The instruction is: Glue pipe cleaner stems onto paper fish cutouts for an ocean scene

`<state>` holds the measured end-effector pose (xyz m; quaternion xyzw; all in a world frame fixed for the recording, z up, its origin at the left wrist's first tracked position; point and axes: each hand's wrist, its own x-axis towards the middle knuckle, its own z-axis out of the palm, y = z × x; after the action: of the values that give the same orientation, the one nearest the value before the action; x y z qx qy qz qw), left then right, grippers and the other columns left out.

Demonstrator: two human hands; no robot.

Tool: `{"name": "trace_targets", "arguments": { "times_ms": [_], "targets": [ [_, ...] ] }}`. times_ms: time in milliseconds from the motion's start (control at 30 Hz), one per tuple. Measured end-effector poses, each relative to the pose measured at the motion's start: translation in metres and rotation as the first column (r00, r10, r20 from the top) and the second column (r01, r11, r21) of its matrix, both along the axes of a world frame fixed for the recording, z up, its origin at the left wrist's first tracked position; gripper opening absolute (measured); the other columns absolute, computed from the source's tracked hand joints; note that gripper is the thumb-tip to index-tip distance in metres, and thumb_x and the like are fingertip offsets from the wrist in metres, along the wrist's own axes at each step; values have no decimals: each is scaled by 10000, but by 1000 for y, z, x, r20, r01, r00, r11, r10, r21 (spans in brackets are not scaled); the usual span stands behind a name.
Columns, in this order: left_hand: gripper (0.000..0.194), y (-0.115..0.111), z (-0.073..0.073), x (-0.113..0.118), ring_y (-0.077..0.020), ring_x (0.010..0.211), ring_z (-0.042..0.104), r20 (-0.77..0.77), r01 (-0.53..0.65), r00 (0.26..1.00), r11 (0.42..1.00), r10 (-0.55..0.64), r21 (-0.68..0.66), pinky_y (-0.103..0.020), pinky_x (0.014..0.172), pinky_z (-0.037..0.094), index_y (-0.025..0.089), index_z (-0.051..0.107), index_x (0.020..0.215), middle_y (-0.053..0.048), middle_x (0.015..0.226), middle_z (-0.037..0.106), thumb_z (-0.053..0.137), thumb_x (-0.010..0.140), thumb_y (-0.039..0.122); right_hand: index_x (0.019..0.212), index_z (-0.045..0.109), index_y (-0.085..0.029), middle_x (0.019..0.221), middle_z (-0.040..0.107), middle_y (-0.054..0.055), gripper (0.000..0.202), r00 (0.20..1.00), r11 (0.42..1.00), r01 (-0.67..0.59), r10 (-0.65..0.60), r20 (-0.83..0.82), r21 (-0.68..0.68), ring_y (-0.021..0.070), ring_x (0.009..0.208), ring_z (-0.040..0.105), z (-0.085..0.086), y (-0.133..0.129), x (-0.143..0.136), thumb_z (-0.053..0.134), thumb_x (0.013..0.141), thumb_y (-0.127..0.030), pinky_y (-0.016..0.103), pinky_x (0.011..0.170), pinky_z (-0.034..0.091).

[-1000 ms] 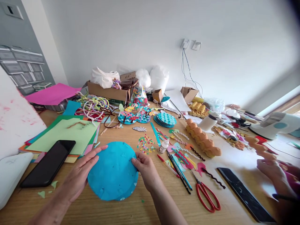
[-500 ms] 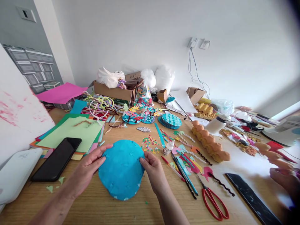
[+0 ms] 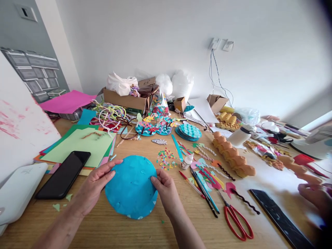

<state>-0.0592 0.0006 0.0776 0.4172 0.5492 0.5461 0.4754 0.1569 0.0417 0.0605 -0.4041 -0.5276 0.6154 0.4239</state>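
Note:
A round blue paper disc (image 3: 131,186) is held up over the wooden table, its broad face toward me. My left hand (image 3: 100,180) pinches its upper left edge between thumb and fingers. At the right edge, my right hand (image 3: 164,185) grips it with the thumb on the near face. Small bumps and dark specks mark the disc, and pale patches show along its lower rim. Just beyond it lies a scatter of coloured paper dots (image 3: 166,158), with a small white glue bottle (image 3: 186,161) standing to their right.
Red-handled scissors (image 3: 237,221), pens (image 3: 204,190) and an orange egg carton (image 3: 232,155) lie to the right. A phone (image 3: 64,174) rests by coloured paper sheets (image 3: 77,145) at left. Stacked blue discs (image 3: 189,132) sit farther back. Another person's hand (image 3: 315,197) is at far right.
Both hands have shifted the blue disc slightly to the left, still gripping its edges. The other person's hand at far right has barely moved.

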Motion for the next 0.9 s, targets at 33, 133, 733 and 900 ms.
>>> {"name": "trace_targets", "arguments": {
  "times_ms": [33,133,733,900],
  "targets": [
    [422,-1,1,0,-295,1267,376,15,1,1000,1000,-1,-17,-420,1023,324,242,660,1076,-51,1290,554,659,710,451,706,490,-176,539,319,-73,333,1000,1000,0,0,-1,-13,78,507,257,0,0,0,612,688,-486,203,469,201],
    [419,-1,2,3,-301,1298,322,39,-26,999,999,27,-26,-425,1020,326,244,666,1064,-53,1301,544,644,715,476,733,507,-171,547,338,-69,339,1000,999,3,-3,-3,-33,79,512,263,0,1,1,615,681,-488,202,472,204],
    [536,-9,3,0,-301,1216,445,115,-49,991,988,66,-143,-276,789,521,240,661,1026,-21,1305,542,759,550,467,734,500,-172,544,360,-61,362,991,997,-62,58,117,38,81,480,343,-6,-8,0,532,731,-533,197,453,273],
    [680,-15,17,-41,-298,1132,526,33,-235,968,948,248,-212,-246,688,554,261,638,1044,7,1147,659,788,435,523,909,585,-166,797,619,46,238,845,981,-157,73,530,114,169,713,585,-1,3,20,496,794,-354,261,627,430]
  ]
}}
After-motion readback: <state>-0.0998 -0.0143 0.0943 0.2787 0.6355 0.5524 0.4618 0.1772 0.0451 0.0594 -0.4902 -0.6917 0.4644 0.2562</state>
